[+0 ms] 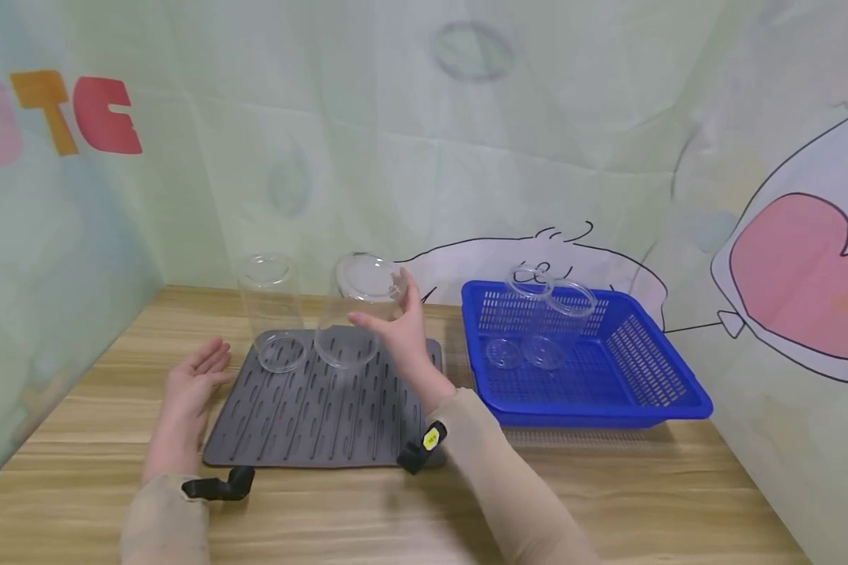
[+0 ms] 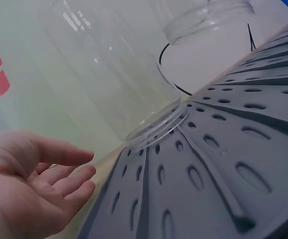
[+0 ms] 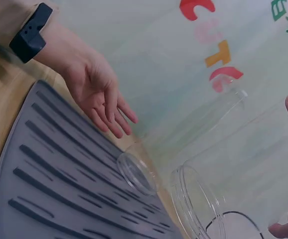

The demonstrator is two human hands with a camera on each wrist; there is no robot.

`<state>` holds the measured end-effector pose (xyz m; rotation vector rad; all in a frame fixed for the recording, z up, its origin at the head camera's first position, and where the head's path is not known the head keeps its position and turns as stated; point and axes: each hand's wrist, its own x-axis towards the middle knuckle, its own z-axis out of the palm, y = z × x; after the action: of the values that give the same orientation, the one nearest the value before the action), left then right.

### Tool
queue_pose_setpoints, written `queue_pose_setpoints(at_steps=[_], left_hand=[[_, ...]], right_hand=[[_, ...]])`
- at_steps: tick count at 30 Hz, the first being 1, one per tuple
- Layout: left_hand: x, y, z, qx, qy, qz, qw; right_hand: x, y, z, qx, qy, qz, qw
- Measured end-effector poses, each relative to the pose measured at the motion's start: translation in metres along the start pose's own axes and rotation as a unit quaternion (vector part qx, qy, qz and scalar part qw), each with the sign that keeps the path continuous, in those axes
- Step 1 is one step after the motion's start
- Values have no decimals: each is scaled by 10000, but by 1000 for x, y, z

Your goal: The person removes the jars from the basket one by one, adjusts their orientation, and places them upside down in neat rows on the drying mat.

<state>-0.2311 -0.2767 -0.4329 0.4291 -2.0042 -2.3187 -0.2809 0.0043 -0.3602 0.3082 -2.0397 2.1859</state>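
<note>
A clear jar [image 1: 272, 306] stands upside down, its threaded rim on the grey ridged mat [image 1: 318, 424], near the back left corner. My right hand [image 1: 408, 337] grips a second clear jar [image 1: 349, 318] by its side, thumb in front and fingers behind. This jar is also mouth down, and its rim [image 2: 209, 22] hangs above the mat in the left wrist view. Beside the mat's left edge, my left hand [image 1: 191, 388] has its palm turned inward and fingers loosely extended. It touches neither jar; the standing jar [image 2: 119, 84] is nearest to it.
A blue plastic basket [image 1: 593, 416] sits right of the mat on the wooden table [image 1: 311, 510]. Two clear jars [image 1: 565, 314] stand mouth up in its left part. A printed cloth [image 1: 396, 157] hangs behind and along both sides.
</note>
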Motion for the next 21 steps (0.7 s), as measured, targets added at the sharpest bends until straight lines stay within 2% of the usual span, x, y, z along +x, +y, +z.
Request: queue_pose_setpoints(at_steps=[3,10,16,21], left_hand=[[2,-5,-5,-322,-138,-189,9992],[3,-12,-11,-30,-441,-288,9986],[6,-15,-11,-138,-721,-340,9967],[6,-18,-9,-118,-817,-297,9961]], right_hand=[[1,9,4,-128,-49,-11,9999],[3,26,8,-424,-286,143,9986],[6,30,13,-488,-372,223,9979],[10,35,18,-647,-467,175,9967]])
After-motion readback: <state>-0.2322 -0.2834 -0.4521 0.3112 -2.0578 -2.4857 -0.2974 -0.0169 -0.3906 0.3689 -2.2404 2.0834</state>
